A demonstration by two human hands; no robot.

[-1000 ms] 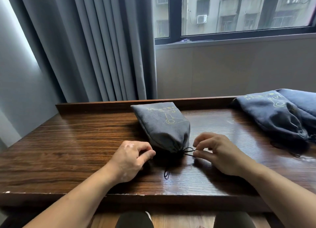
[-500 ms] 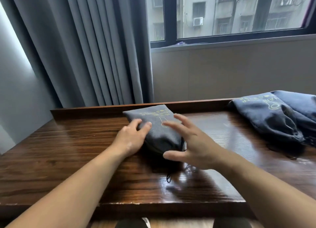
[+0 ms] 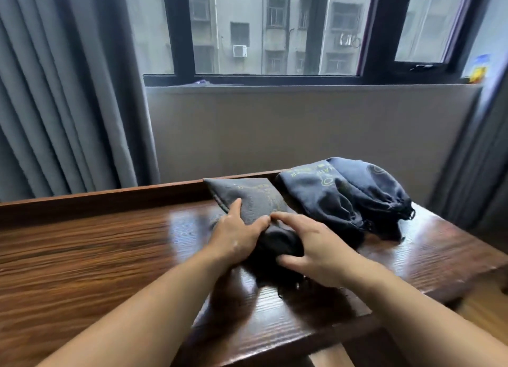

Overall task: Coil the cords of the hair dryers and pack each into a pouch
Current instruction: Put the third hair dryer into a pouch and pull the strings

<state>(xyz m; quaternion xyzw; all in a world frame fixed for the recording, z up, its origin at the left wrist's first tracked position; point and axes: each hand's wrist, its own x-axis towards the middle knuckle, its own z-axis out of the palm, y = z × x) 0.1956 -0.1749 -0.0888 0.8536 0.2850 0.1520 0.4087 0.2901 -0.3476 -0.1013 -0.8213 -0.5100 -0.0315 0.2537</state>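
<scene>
Single head-worn wide-angle view, from above the table's near edge, facing forward and down toward its far right corner and the window, close enough that left hand and right hand grip the pouch mid-frame.

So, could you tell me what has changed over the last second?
The right hand dropped its pinch at the pouch mouth; then it and the left hand gripped the pouch and moved it right, beside the two other pouches. Those stayed put on the table.
</scene>
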